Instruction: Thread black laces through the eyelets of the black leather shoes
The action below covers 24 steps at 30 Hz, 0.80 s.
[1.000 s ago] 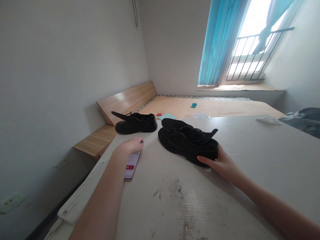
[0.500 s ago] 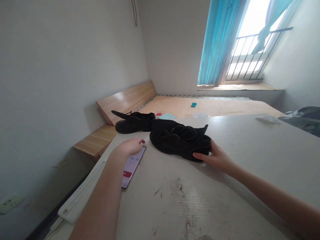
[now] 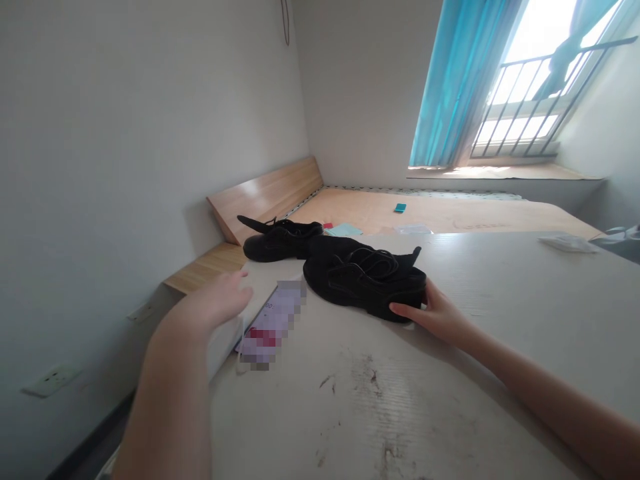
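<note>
A black lace-up shoe [image 3: 360,280] lies on the white table, toe to the left, its tongue pulled up and laces loose. My right hand [image 3: 425,308] grips its heel, thumb on the near side and fingers behind. The matching black shoe [image 3: 283,241] sits just beyond, its tongue sticking up to the left. My left hand [image 3: 220,300], blurred by motion, hovers at the table's left edge, finger and thumb apart with nothing seen between them. To its right lies a phone [image 3: 273,323] with a lit screen, partly pixelated.
Dark scuffs mark the white tabletop [image 3: 450,387]. A clear plastic packet [image 3: 567,243] lies at the far right. Behind stands a wooden bed board [image 3: 450,212] with a small teal item [image 3: 400,208]. A wall socket [image 3: 53,381] is low on the left.
My left hand has moved left, off the phone, uncovering more of its screen. The view has turned slightly left. My right hand stays on the shoe's heel.
</note>
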### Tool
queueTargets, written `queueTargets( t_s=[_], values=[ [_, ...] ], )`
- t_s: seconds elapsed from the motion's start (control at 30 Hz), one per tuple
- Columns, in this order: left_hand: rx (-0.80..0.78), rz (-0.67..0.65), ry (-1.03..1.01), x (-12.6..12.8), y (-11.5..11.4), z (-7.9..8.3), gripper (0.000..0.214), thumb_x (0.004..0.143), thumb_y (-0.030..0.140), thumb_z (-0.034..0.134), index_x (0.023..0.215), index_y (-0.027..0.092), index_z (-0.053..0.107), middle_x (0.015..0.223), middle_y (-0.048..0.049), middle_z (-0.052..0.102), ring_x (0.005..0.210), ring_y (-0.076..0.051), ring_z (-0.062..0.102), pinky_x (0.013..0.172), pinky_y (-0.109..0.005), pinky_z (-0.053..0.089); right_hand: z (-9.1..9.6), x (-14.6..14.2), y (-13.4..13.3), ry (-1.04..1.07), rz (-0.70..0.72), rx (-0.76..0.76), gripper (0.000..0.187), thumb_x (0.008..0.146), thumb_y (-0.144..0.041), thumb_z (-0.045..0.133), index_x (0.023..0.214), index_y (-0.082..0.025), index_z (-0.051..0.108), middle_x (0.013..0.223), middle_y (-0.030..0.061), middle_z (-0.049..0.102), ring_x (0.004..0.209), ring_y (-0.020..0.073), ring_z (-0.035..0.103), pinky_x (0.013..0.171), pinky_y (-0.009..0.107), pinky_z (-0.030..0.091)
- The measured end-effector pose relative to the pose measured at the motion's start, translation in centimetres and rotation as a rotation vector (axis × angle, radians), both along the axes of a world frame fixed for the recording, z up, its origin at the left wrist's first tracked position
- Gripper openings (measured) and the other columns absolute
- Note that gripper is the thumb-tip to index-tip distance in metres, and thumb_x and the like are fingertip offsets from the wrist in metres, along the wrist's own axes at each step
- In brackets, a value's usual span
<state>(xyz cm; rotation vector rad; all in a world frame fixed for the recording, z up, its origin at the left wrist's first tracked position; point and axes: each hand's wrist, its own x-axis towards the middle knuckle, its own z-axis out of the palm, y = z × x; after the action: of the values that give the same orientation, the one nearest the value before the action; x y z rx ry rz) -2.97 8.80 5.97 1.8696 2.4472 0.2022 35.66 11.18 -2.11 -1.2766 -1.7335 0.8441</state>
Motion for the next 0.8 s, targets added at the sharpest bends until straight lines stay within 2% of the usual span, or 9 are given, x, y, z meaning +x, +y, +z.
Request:
queueTargets(
  t_s=[0.07,0.17,0.2,0.27,0.43,0.6,0.8],
  values=[
    [-0.089,0.009,0.014,-1.6,-3.0,-0.6,0.068,0.072,0.038,0.049,0.136,0.017,0.051,0.140,-0.0116,0.054,0.124,-0.032,0.054,0.101,-0.040,0.044,0.1,0.0,0.0,-0.001,0.000,-0.006,0.061,0.073,-0.048,0.072,0.122,-0.023,0.049,0.122,0.0087,0.061,0.116,0.0303,0.056,0.101,0.047,0.046],
    [-0.259,0.028,0.061,-2.7,-6.9,-2.7,0.084,0.071,0.040,0.049,0.149,0.015,0.031,0.154,-0.0112,0.035,0.132,-0.034,0.045,0.107,-0.041,0.038,-0.1,0.2,0.2,-0.005,0.003,-0.010,0.060,0.072,-0.049,0.072,0.121,-0.022,0.050,0.121,0.0086,0.062,0.115,0.0308,0.057,0.101,0.048,0.046],
    [-0.292,0.050,0.068,-2.8,-7.9,-3.4,0.087,0.071,0.038,0.049,0.151,0.015,0.024,0.155,-0.0118,0.032,0.133,-0.033,0.043,0.109,-0.040,0.036,-0.2,0.2,0.3,-0.005,0.004,-0.011,0.061,0.072,-0.049,0.072,0.121,-0.022,0.050,0.121,0.0085,0.062,0.115,0.0310,0.057,0.101,0.049,0.046],
    [-0.292,0.086,0.096,-2.6,-9.3,-4.6,0.085,0.076,0.035,0.045,0.153,0.014,0.016,0.151,-0.0136,0.037,0.132,-0.033,0.044,0.109,-0.040,0.035,-0.5,0.4,0.5,0.001,0.007,-0.004,0.062,0.071,-0.049,0.073,0.122,-0.023,0.050,0.123,0.0085,0.062,0.117,0.0318,0.056,0.101,0.050,0.046],
    [-0.262,0.118,0.157,-2.0,-10.2,-5.2,0.076,0.086,0.038,0.037,0.153,0.008,0.016,0.138,-0.0211,0.047,0.123,-0.038,0.051,0.105,-0.044,0.035,-0.8,0.4,0.7,0.006,0.005,0.039,0.062,0.070,-0.045,0.074,0.124,-0.024,0.051,0.125,0.0086,0.062,0.118,0.0327,0.057,0.100,0.050,0.048],
    [-0.313,0.146,0.168,-1.5,-10.1,-4.6,0.076,0.087,0.037,0.036,0.153,0.006,0.013,0.138,-0.0231,0.046,0.125,-0.039,0.049,0.106,-0.044,0.034,-0.7,0.4,0.6,0.016,0.015,0.021,0.061,0.070,-0.045,0.074,0.124,-0.025,0.050,0.126,0.0087,0.062,0.119,0.0323,0.057,0.101,0.050,0.047],
    [-0.402,0.223,0.143,-2.2,-11.8,-3.9,0.077,0.087,0.038,0.034,0.153,0.006,0.011,0.138,-0.0220,0.047,0.127,-0.035,0.049,0.107,-0.041,0.033,-0.7,0.5,0.6,0.027,0.020,-0.011,0.062,0.070,-0.048,0.074,0.122,-0.025,0.051,0.123,0.0074,0.063,0.118,0.0318,0.057,0.101,0.051,0.047]
  ],
)
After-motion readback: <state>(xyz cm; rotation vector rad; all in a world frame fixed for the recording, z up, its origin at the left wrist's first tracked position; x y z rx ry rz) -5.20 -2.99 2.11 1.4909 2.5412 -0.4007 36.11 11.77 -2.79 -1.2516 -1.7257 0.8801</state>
